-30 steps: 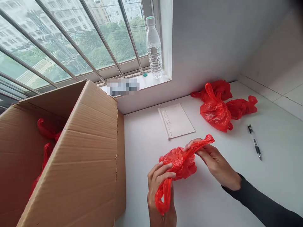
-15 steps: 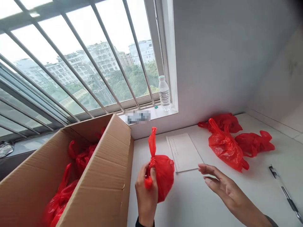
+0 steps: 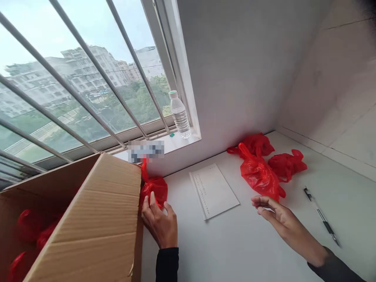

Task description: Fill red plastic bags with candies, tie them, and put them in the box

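Observation:
A tied red plastic bag (image 3: 156, 188) sits on the white table against the right side of the cardboard box. My left hand (image 3: 160, 221) is at the near side of this bag, fingers spread and bent, with the fingertips by the plastic; whether they touch it I cannot tell. My right hand (image 3: 282, 223) hovers over the table with its fingers stretched out and nothing in it. Just beyond it lies a knotted red plastic bag (image 3: 258, 174), with a red bag (image 3: 288, 164) to its right and a further red bag (image 3: 258, 143) behind.
The open cardboard box (image 3: 96, 219) at left holds several red bags (image 3: 29, 227). A white notebook (image 3: 216, 192) lies mid-table, and a pen (image 3: 321, 215) at right. On the sill stands a water bottle (image 3: 180, 115) beside the barred window. Walls border the table.
My left hand has carried the red bag leftward and set it down beside the box, and its fingers have opened. The view has turned right; my right hand stays open.

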A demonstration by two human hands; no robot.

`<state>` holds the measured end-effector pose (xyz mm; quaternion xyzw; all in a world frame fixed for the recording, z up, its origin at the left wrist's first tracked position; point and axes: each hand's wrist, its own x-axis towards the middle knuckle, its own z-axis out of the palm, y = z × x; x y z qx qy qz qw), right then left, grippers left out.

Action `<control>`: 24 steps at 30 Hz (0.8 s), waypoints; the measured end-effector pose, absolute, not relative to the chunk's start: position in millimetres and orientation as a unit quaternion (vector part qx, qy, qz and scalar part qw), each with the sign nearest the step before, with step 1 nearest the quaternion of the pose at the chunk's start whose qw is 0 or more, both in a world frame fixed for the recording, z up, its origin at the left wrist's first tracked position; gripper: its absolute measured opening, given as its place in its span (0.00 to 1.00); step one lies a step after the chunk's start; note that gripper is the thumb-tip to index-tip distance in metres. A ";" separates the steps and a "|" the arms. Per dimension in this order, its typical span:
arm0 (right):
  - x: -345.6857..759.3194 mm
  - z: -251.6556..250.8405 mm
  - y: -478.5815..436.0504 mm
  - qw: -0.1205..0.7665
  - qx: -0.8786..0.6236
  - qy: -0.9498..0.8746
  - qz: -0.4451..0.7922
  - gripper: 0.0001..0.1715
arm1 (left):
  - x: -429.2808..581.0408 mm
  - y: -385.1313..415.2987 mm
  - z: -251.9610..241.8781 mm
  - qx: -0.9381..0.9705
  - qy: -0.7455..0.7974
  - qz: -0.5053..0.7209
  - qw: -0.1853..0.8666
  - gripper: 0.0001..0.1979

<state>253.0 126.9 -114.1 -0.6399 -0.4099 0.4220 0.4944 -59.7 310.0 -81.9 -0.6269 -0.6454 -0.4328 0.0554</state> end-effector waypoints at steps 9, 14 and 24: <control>317.8 -121.0 174.6 0.531 -0.760 -0.361 0.104 0.35 | -32.7 261.1 -102.2 -0.693 -0.574 -0.434 0.048 0.22; 306.9 -112.4 172.7 0.519 -0.737 -0.381 0.204 0.26 | 11.2 195.6 -117.4 -0.699 -0.548 -0.448 -0.101 0.13; 211.4 -52.5 84.2 0.419 -0.606 -0.463 0.493 0.19 | 37.4 127.3 -90.6 -0.667 -0.511 -0.378 -0.388 0.16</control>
